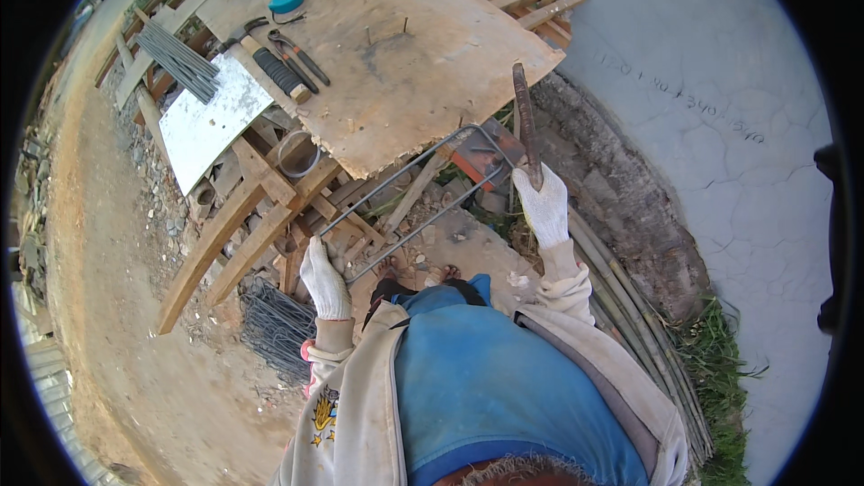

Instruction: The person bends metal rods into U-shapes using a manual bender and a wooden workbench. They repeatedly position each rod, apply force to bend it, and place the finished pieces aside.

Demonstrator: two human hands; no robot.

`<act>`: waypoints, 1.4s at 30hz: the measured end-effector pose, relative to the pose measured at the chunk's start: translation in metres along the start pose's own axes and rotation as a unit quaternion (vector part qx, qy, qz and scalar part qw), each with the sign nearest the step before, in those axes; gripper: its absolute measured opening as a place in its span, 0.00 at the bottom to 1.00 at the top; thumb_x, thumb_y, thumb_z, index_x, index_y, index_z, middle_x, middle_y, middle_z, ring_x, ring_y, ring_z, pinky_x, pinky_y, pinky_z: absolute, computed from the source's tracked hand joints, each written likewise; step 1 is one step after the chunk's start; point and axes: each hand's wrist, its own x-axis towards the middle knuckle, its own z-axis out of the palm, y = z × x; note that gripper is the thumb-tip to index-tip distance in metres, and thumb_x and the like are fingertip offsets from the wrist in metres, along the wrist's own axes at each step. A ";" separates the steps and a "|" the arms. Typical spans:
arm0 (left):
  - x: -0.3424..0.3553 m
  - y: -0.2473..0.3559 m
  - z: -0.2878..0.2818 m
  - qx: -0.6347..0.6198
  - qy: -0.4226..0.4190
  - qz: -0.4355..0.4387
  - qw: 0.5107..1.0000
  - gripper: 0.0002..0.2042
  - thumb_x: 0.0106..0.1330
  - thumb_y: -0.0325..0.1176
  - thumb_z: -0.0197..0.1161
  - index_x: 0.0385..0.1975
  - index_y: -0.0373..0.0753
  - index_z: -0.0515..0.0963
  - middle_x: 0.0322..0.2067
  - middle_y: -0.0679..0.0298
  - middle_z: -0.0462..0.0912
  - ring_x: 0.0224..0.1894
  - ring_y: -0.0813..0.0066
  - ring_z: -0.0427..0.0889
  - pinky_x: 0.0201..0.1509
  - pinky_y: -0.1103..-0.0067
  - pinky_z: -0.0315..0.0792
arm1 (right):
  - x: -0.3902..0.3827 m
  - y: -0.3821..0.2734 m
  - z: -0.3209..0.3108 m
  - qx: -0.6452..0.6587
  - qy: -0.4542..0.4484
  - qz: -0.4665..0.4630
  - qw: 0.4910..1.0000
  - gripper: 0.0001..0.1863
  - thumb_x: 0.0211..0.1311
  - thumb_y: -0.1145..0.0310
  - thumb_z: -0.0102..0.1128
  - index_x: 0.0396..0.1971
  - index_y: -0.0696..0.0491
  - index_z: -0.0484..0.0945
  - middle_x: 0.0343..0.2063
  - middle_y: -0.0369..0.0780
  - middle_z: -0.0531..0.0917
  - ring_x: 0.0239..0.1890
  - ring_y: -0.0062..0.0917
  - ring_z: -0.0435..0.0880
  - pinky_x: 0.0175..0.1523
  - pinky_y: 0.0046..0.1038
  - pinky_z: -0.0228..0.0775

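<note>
1. Grey steel rod (393, 181), bent into a long narrow shape, is reaching up and rightward from the left hand (324, 279), which is grasping its near end.
2. Long axis is slanting from the left grip toward the right hand (540, 202); the far bend is lying just beside the right fingers, so that hand is nearer the bend. Cannot tell whether they are touching.
3. Right hand is clasping a rusty bar (524, 112), its free end pointing away from the wearer.
4. Plywood board (423, 81) is lying beyond both grips, bearing pincers (311, 65) up-left of the right.
</note>
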 end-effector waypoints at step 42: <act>0.021 0.006 0.004 0.012 0.049 0.018 0.999 0.20 0.75 0.52 0.61 0.26 0.42 0.78 0.19 0.74 0.71 0.19 0.86 0.65 0.24 0.84 0.57 | 0.022 0.026 -0.160 -0.266 -0.267 -0.084 0.923 0.21 0.70 0.50 0.61 0.38 0.57 0.83 0.27 0.55 0.81 0.34 0.55 0.82 0.38 0.44 0.71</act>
